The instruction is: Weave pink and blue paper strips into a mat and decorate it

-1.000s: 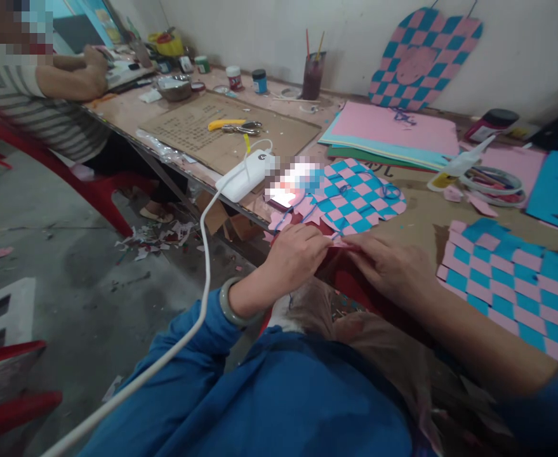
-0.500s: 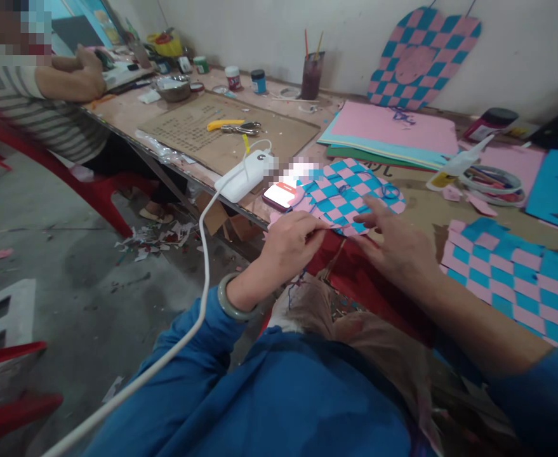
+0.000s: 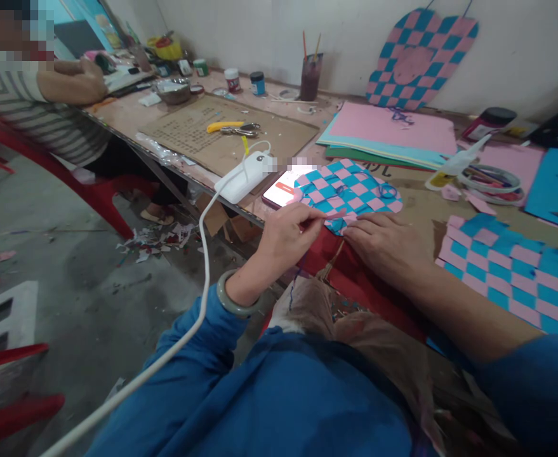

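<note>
Pink-and-blue checkered woven-paper shape point(image 3: 355, 190) on pinkish tabletop point(image 3: 125, 109), just beyond both hands, long axis roughly left-right. Left hand point(image 3: 283, 238) and right hand point(image 3: 383, 244) about equally near, left fingers pinching thin pink paper strip point(image 3: 338, 216), right fingers bunched at near edge, grip unclear. Rounded outline, loose blue cord point(image 3: 387, 190) on top.

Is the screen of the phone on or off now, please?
On. The phone shows a bright white screen with an orange-red shape on it, beside the checkered paper piece. What it displays, I cannot tell.
</note>
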Demonstrator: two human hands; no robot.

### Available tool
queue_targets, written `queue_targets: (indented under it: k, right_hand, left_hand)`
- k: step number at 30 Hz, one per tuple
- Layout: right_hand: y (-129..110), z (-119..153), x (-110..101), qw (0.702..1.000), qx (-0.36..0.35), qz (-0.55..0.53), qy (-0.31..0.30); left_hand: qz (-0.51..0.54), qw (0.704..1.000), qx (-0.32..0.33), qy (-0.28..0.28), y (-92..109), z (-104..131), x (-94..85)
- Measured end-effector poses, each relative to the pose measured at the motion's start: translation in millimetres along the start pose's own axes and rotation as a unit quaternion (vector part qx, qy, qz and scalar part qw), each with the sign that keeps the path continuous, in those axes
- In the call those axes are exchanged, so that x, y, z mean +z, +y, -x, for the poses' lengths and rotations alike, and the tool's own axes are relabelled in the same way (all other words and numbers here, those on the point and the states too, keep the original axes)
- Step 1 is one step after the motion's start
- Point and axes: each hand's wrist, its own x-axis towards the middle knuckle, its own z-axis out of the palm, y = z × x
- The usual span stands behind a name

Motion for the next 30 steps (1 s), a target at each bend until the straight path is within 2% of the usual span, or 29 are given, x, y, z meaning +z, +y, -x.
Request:
queue_targets:
  k: [4, 6, 10, 15, 20, 30]
  right_hand:
    - [2.0, 0.0, 1.4, 1.0, -0.002, 0.01, -0.016]
    - [5.1, 1.0, 1.9, 1.0, -0.004, 0.014, -0.026]
    - [13.0, 5.3, 0.7, 0.999, -0.018, 0.023, -0.029]
    - [21.2, 11.2, -1.9, 0.998, -0.013, 0.034, -0.047]
    - [25.2, 14.6, -1.7, 0.998, -0.01, 0.039, -0.038]
    - [26.4, 18.4, -2.3, 0.999, -0.003, 0.039, -0.031]
  left_hand:
    - [0.036, 0.998, -0.049, 0.008, -1.7, -3.0, 1.0]
    - [0.038, 0.998, -0.053, 0.012, -3.0, -2.8, 1.3]
    - [-0.027, 0.999, 0.022, 0.007, -3.6, 7.0, 1.1]
    - [-0.184, 0.974, 0.112, -0.075, 0.1, 30.1, 3.5]
    - [-0.24, 0.947, 0.123, -0.172, 6.7, 40.6, 9.9]
    - [-0.264, 0.937, 0.137, -0.184, 11.7, 41.2, 14.9]
